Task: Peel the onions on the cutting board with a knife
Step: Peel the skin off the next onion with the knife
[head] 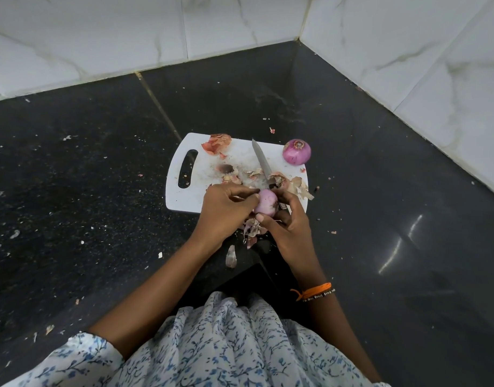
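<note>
Your left hand (226, 210) pinches the pale onion (265, 203) over the near edge of the white board (190, 202). Your right hand (287, 222) curls round it too, hiding the knife (261, 160) handle. Another onion (296, 151) sits at the board's far right corner, with bare dark counter (394, 191) beyond.

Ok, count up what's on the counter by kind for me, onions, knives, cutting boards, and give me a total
Onions: 2, one held in the left hand and right hand, one at the board's far right corner
Knives: 1
Cutting boards: 1
Total: 4
Loose onion skins are scattered about, too many to count.
</note>
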Demonstrator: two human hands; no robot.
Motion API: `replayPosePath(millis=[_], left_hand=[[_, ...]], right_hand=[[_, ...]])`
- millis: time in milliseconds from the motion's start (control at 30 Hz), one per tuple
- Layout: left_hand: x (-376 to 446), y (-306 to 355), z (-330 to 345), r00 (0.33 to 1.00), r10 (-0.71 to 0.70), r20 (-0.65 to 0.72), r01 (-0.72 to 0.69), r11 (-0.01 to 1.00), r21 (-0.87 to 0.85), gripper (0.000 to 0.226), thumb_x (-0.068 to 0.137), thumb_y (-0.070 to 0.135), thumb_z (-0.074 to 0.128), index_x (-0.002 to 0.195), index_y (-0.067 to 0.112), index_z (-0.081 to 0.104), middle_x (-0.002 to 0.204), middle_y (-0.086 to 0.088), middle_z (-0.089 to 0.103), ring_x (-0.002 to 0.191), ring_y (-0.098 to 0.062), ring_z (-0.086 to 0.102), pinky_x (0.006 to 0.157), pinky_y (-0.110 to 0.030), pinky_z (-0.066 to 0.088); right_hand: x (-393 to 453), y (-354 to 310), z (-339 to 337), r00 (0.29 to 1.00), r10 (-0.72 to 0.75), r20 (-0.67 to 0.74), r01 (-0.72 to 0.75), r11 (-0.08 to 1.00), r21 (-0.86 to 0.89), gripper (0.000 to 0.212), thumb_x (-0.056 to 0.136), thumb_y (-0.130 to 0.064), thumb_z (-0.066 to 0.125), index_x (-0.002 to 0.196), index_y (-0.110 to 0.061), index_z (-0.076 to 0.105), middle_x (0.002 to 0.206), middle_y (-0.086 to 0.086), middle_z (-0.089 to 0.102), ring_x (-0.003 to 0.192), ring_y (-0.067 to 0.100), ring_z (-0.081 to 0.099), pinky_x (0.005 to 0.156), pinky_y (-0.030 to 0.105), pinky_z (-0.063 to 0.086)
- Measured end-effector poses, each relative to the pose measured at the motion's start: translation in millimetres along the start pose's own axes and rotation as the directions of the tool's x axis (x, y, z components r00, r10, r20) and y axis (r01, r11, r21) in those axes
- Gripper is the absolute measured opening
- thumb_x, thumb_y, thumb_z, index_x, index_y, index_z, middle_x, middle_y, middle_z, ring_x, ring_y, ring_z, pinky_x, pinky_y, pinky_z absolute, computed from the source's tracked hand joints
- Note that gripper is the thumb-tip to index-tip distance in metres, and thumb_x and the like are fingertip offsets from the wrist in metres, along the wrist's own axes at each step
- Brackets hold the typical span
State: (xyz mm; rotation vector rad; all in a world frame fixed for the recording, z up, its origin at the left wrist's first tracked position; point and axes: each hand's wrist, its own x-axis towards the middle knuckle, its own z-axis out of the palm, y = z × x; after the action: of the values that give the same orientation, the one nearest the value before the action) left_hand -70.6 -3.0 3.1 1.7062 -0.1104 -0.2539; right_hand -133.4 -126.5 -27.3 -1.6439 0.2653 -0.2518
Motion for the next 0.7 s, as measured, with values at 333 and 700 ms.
replayPosePath(millis=[333, 700], left_hand=[[1.8, 0.7, -1.6, 0.999, 0.038, 0.034, -0.037, 0.999, -0.033, 0.023, 0.078, 0.000, 0.068, 0.085, 0.022, 0.074, 0.082, -0.007, 0.073, 0.077, -0.025, 0.070, 0.073, -0.044, 0.059], [-1.6, 3.0, -3.5, 0.991, -0.063, 0.116, 0.076, 0.991, -0.113, 0.020, 0.073, 0.020, 0.079, 0.090, 0.020, 0.070, 0.090, -0.005, 0.071, 0.081, -0.016, 0.070, 0.070, -0.033, 0.059]], right_hand=[[0.6, 1.0, -3.4, 0.999, -0.018, 0.029, 0.017, 0.999, 0.030, 0.048, 0.082, -0.005, 0.070, 0.122, -0.024, 0.051, 0.125, 0.005, 0.058, 0.110, 0.019, 0.062, 0.090, 0.034, 0.053], [-1.7, -0.4, -1.7, 0.993, 0.000, 0.117, -0.013, 0.993, 0.113, 0.045, 0.094, -0.003, 0.053, 0.136, -0.014, 0.044, 0.133, 0.006, 0.056, 0.118, 0.015, 0.058, 0.098, 0.033, 0.048]])
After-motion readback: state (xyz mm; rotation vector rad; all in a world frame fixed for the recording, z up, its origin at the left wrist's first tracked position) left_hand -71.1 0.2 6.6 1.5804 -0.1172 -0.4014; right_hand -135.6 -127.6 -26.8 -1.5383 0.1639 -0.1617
